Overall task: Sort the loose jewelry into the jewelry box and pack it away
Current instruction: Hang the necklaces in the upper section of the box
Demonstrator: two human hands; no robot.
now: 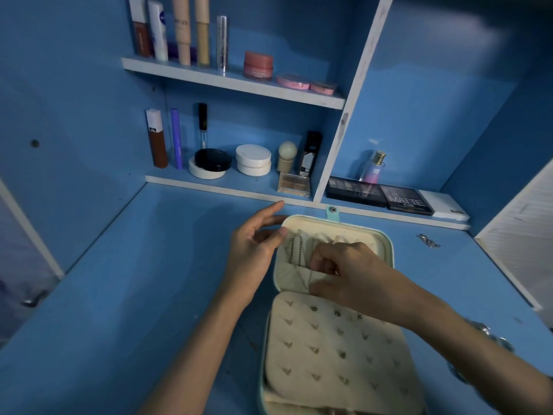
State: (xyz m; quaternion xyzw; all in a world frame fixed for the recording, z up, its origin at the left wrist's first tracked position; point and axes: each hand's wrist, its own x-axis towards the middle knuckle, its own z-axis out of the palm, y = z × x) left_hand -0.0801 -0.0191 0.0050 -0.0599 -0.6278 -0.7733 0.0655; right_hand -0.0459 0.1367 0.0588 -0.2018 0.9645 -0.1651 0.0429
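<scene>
Fingers (321, 260) of right hand (350, 274) curled tight, prob. pinching the chain (294, 250) at the lid pocket. The left hand (254, 250) has fingers apart, thumb on lid's left edge. The jewelry box (386, 244) lies open on desk (149, 280), long axis running away from the person, lid at far end. Approx. midway: studs sit in panel (329, 348); loose piece (429, 241) and bracelets (490, 336) not yet in, box not closed.

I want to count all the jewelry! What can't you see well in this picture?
- Head view: the right hand covers part of the jewelry box lid pocket; whether its curled fingers hold anything is hidden.
- Head view: the box's near end is cut off by the bottom edge.
- Head view: the shiny piece on the desk is too small to name.
</scene>
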